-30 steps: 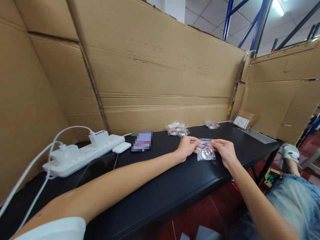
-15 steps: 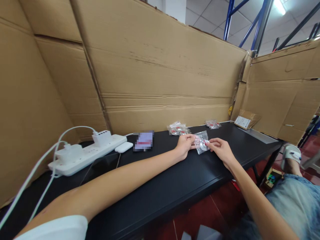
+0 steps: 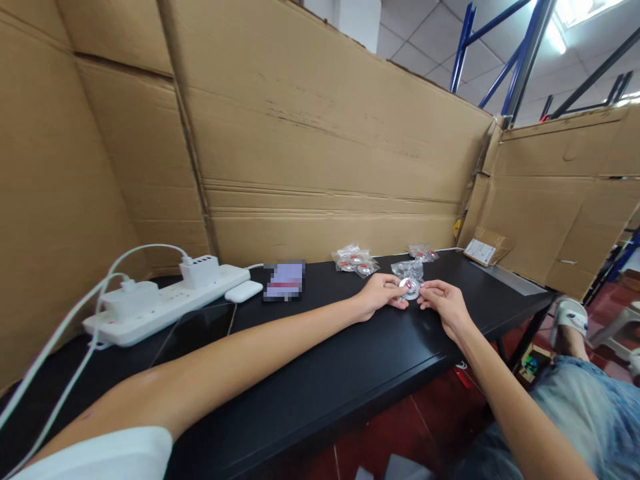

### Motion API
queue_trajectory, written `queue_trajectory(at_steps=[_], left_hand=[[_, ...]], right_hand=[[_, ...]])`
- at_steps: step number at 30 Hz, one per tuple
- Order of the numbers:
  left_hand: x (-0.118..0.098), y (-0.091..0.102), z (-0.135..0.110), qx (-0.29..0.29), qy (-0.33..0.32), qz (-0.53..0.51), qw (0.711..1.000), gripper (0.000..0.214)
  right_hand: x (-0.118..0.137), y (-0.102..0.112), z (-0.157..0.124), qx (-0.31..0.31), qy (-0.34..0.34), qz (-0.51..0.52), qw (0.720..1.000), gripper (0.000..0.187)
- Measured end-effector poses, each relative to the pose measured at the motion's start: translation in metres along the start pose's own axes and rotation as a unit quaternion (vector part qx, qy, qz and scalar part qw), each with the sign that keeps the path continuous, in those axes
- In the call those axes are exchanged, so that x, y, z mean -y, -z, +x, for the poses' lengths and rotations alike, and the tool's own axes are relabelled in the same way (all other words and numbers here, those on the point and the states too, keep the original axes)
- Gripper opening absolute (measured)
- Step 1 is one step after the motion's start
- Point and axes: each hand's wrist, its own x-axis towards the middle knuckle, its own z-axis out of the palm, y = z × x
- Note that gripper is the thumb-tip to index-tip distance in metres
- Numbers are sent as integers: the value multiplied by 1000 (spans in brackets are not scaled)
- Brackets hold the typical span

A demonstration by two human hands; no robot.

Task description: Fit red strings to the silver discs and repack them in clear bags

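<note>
left grip [image 3: 379,297], right grip [image 3: 449,307] on bagged disc [image 3: 411,289], black table [image 3: 320,373] beneath

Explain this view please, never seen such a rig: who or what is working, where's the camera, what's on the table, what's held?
No machine here: these are a person's two bare hands, seen from one head-worn camera looking forward and down. The left hand holds a shiny round disc with a red mark. The fingers of the right hand are at the disc's other edge; whether they grip is hard to tell. Clear plastic shows just beyond the disc. On the black table lie a larger group of bagged discs, a smaller group, a white power strip, a flat white case and a labelled package. Cardboard panels stand behind.
</note>
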Motion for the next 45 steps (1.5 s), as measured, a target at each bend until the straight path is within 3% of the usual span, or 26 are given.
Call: queue_trajectory(at_steps=[4,9,15,22,29,37,45], left_hand=[[2,3,27,-124,43,23,991,24],[-4,3,93,-218,72,64,971,25],[-2,-10,161,-272,113,100,950,30],[16,-25,206,-282,143,127,940,35],[27,-31,214,-304,128,211,920,33],[28,-33,203,-378,60,338,860,34],[29,-26,194,-348,33,421,837,31]], right_hand=[[0,7,4,-51,-6,16,999,31],[0,30,9,-114,-1,31,993,24],[-2,38,10,-110,-2,28,994,26],[-2,32,9,-89,7,-6,996,24],[-1,31,8,-73,9,-22,997,22],[0,31,8,-60,11,-33,998,23],[-2,30,8,-53,19,-58,997,20]])
